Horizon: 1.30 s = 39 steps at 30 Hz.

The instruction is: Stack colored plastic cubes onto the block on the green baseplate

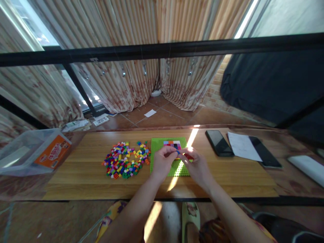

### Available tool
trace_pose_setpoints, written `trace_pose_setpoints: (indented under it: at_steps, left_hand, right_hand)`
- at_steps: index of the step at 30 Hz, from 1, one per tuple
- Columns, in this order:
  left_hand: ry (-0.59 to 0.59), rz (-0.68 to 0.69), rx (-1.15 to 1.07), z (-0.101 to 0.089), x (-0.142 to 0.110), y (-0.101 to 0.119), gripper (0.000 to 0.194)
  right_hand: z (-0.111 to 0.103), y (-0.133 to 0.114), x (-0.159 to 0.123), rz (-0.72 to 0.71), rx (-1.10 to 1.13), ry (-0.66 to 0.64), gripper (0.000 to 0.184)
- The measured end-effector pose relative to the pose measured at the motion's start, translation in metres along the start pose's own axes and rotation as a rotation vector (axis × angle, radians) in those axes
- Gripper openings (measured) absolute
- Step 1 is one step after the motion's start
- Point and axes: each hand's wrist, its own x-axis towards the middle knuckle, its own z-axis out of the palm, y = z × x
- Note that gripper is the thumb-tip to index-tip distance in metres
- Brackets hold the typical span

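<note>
The left hand (162,162) pinches a blue brick (178,153) over the green baseplate (157,142), apparently for control; the right hand's (198,167) grip cannot be determined; loose bricks (124,169) lie alongside, presumably for reach.

On the tabletop (83,189), a toy-brick baseplate (157,144) is flanked left by toy bricks (123,165) and right by a smartphone (219,143); a paper sheet (243,145) is laid farther right, a plastic bin (52,152) is set farther left, curtains (131,27) are hung behind
</note>
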Motion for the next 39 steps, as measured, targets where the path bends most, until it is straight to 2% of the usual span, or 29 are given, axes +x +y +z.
trace_pose_setpoints:
  at_steps: [4, 7, 11, 15, 19, 22, 26, 29, 33, 39]
  left_hand:
    - [-0.064, 0.048, 0.122, -0.002, 0.004, 0.001, 0.007]
    - [0.053, 0.111, 0.263, -0.012, 0.012, 0.002, 0.009]
    - [0.234, 0.11, 0.533, -0.026, 0.023, -0.002, 0.02]
    - [0.231, 0.102, 0.717, -0.026, 0.025, -0.012, 0.04]
    - [0.134, 0.093, 0.728, -0.017, 0.021, -0.019, 0.047]
    - [0.105, 0.099, 0.738, -0.01, 0.017, -0.02, 0.052]
    - [0.142, 0.101, 0.764, -0.004, 0.015, -0.019, 0.06]
    - [0.172, 0.08, 0.75, -0.001, 0.015, -0.02, 0.061]
    - [0.189, 0.066, 0.728, 0.0, 0.015, -0.022, 0.063]
    - [0.202, 0.073, 0.734, 0.003, 0.015, -0.021, 0.062]
  right_hand:
    - [-0.014, 0.005, 0.005, -0.015, -0.083, -0.014, 0.019]
    - [-0.023, 0.01, 0.008, -0.015, -0.181, -0.026, 0.02]
    - [-0.025, 0.015, 0.007, -0.056, -0.319, -0.108, 0.024]
    - [-0.016, 0.02, 0.006, -0.1, -0.396, -0.172, 0.023]
    - [-0.01, 0.025, 0.008, -0.093, -0.389, -0.157, 0.02]
    - [-0.008, 0.025, 0.009, -0.073, -0.346, -0.155, 0.018]
    - [-0.007, 0.023, 0.009, -0.026, -0.316, -0.124, 0.018]
    - [-0.006, 0.027, 0.009, 0.063, -0.249, -0.097, 0.018]
    - [-0.005, 0.038, 0.011, 0.22, -0.116, -0.059, 0.028]
    - [0.003, 0.047, 0.014, 0.326, -0.039, -0.023, 0.034]
